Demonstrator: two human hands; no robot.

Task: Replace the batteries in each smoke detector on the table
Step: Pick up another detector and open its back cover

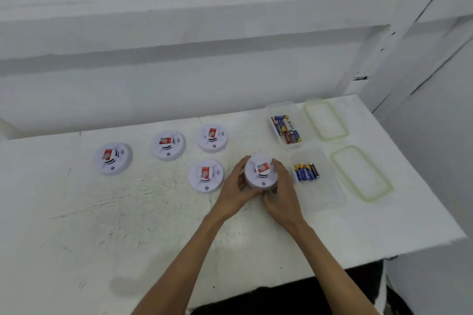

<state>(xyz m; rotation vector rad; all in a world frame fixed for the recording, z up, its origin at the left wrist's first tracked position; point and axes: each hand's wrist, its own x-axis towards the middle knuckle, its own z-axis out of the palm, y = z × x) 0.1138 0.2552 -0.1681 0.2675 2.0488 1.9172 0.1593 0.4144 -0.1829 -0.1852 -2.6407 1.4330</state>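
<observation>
Held unit: the smoke detector sits right of centre on the table, face and red sticker up, button toward me; it is round, with no long axis.
Left hand: fingers curled round its left rim.
Right hand: gripping the right rim.
Other detectors: four lie face-up to the left.
Batteries: blue cells in the near tub lie side by side, ends pointing away from me.
Hard to read: I cannot see the held unit's underside, nor tell whether it is lifted; the sticker print is blurred.
</observation>
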